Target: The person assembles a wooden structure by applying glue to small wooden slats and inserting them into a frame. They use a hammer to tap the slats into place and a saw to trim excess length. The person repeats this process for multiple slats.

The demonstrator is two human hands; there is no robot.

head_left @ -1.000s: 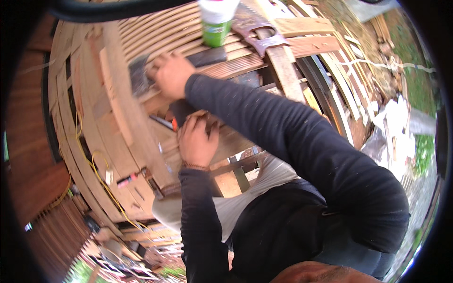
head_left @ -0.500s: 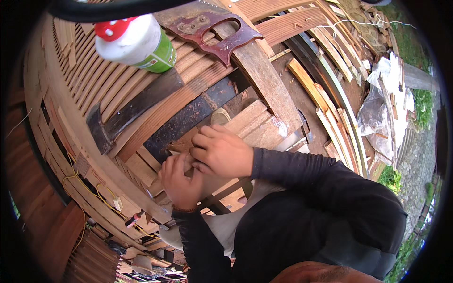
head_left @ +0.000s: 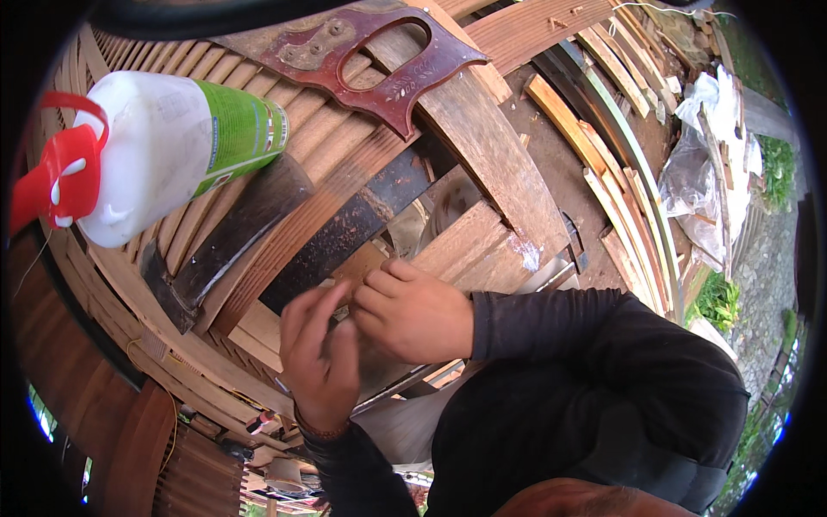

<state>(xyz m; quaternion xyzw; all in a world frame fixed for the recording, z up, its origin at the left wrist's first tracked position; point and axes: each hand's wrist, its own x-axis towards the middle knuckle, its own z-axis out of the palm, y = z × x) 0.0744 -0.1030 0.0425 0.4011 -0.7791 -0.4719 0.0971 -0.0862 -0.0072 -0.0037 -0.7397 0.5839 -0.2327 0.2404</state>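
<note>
My left hand [head_left: 320, 355] is raised over the woodwork, its fingers loosely bent and the thumb apart from them, slightly blurred. Its fingertips come close to my right hand [head_left: 415, 315], which is curled with the knuckles up. Whatever lies inside the right fingers is hidden. Just beyond both hands are a small pale wood piece [head_left: 369, 258] and a dark flat bar [head_left: 345, 226] sprinkled with sawdust. To the right hand's far side lies a wooden board [head_left: 469, 246]. Neither hand touches the handsaw [head_left: 401, 82] or the white-and-green bottle [head_left: 159, 146] farther away.
A dark-handled hammer-like tool [head_left: 233, 233] lies across wooden slats [head_left: 336, 138] at the left. A weathered plank [head_left: 495, 146] runs beneath the saw. Loose wood strips [head_left: 594, 164] and crumpled clear plastic [head_left: 689, 189] lie to the right. A yellow cord [head_left: 172, 422] hangs at lower left.
The view has shifted, so the bottle looks larger and lies farther left and more sideways. My left hand's thumb and fingers stand farther apart; the right stays curled.
</note>
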